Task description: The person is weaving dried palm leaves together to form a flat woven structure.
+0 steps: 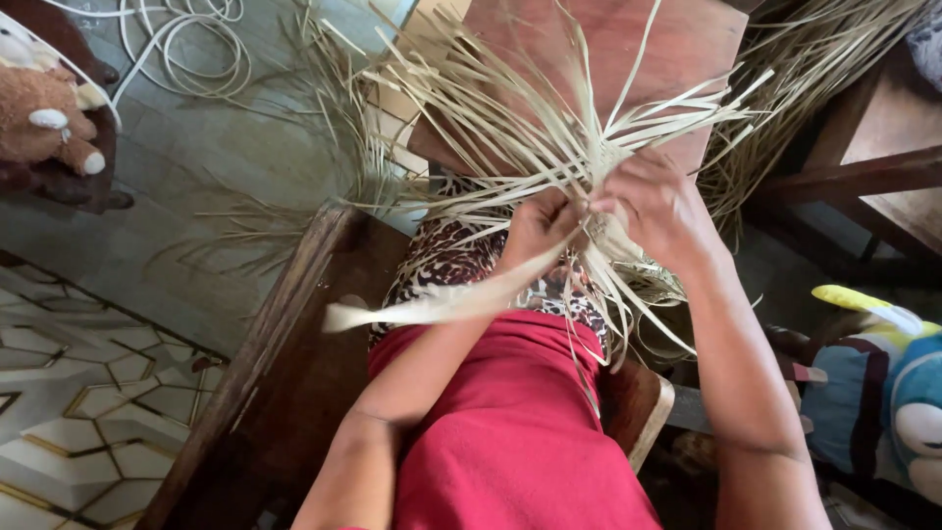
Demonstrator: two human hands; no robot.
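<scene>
A bundle of pale flat straw strips (535, 128) fans out over my lap, partly woven where the strips cross. My left hand (538, 228) is closed on a strip (432, 304) that trails down and to the left, blurred. To its right, my right hand (659, 208) pinches the woven part of the bundle. The two hands almost touch. Below them lie a red cloth (510, 422) and a leopard-print cloth (446, 257) on my lap.
A wooden seat (294, 353) frames my lap. A reddish wooden board (608, 39) lies beyond the straw. Loose straw (814, 88) piles at the upper right beside a wooden table (873, 167). Plush toys sit at the far left (44, 113) and lower right (883, 393). White cable (186, 49) coils on the floor.
</scene>
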